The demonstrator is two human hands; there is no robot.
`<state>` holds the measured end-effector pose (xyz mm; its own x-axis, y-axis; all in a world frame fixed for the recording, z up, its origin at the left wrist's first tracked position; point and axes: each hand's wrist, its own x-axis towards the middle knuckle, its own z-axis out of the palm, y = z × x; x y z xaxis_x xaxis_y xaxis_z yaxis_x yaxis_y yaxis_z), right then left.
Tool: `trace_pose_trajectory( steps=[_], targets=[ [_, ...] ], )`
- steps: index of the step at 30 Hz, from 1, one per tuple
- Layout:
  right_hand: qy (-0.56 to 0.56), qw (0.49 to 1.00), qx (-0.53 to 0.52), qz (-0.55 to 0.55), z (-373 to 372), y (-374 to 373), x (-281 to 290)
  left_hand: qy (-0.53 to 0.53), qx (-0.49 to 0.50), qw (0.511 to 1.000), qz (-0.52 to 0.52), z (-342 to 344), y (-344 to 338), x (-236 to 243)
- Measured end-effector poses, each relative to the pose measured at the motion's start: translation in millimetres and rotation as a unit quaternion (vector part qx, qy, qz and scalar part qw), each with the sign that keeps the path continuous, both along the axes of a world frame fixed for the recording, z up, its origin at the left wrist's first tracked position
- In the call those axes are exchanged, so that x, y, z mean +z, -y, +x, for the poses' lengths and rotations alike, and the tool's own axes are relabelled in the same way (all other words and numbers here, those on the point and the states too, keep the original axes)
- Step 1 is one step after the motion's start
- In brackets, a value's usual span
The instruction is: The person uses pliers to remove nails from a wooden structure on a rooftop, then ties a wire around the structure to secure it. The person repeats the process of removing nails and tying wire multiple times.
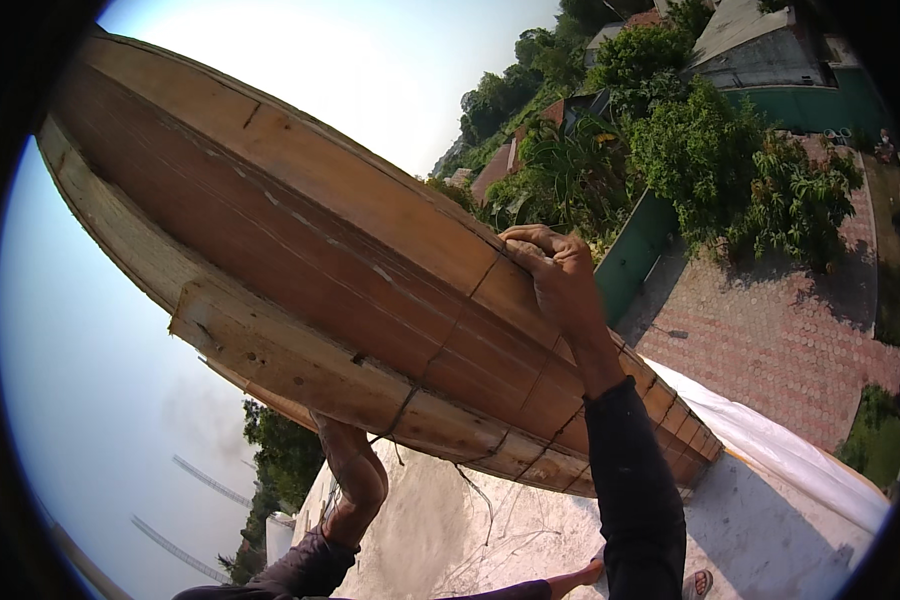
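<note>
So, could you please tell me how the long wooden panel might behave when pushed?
The long wooden panel is probably stiff, with thick timbers along its edges. It may be heavy, being long and solid-looking. It also seems apt to tip, since much of its length extends beyond the right hand.

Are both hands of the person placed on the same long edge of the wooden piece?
No, the right hand grips one long edge of the wooden piece, while the left hand is at the opposite edge.
</note>
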<state>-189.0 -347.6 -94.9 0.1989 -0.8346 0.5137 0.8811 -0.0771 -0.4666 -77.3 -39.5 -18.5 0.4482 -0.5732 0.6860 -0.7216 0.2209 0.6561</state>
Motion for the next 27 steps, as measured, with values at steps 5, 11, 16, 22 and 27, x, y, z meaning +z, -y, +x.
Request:
trace_pose_trajectory(
  steps=[5, 11, 16, 22, 27],
  targets=[
    [-0.006, 1.0, -0.006, 0.002, 1, 0, 5, -0.012, 0.022, 1.0, -0.018, -15, 14, 3],
    [-0.003, 0.998, -0.057, -0.021, 5, 4, 6, 0.008, 0.023, 0.999, -0.037, -28, 18, -1],
    [-0.116, 0.976, -0.186, -0.009, 8, -10, -6, 0.034, 0.015, 0.999, 0.004, -16, 4, -2],
    [-0.098, 0.883, -0.334, 0.315, -14, -86, -208, 0.2, 0.16, 0.943, 0.213, 41, -60, -53],
    [-0.511, 0.562, -0.149, 0.633, -64, -292, -523, -0.122, -0.055, 0.632, 0.763, 107, -126, -163]
  ],
)
